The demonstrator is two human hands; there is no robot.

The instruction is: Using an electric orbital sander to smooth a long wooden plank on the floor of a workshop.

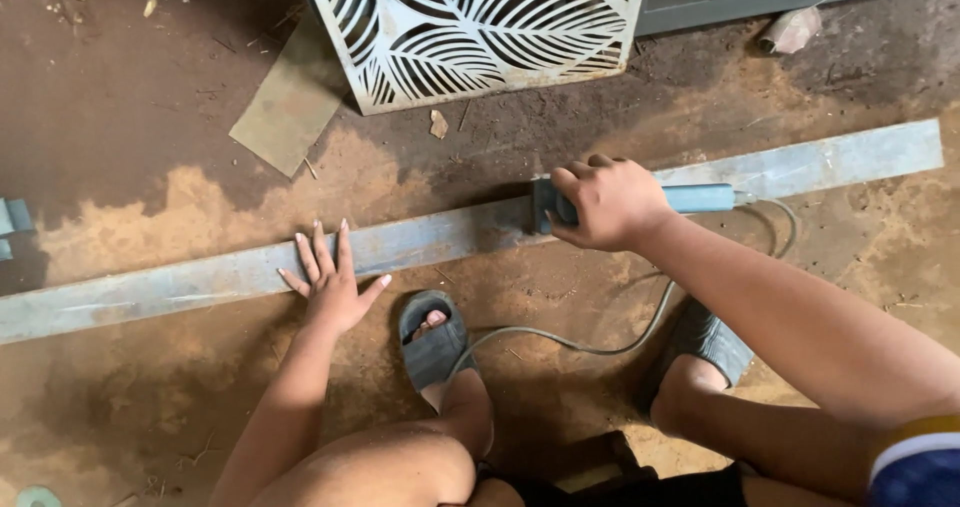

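long flat grey metal bar (200,282) lies on the dirt floor (130,137). we note our left hand (330,282) pressed flat on it, fingers spread; our right hand (605,202) clamped around a blue-handled power grinder (700,199) upon that bar.

The floor (130,117) was bare packed earth, dark brown with paler orange patches. A long flat metal bar (200,279) lay across it from left to right. A white cut-out leaf-pattern panel (470,27) rested at the top, a flat greenish plate (290,102) beside it, and a grey cable (560,342) snaked over the dirt.
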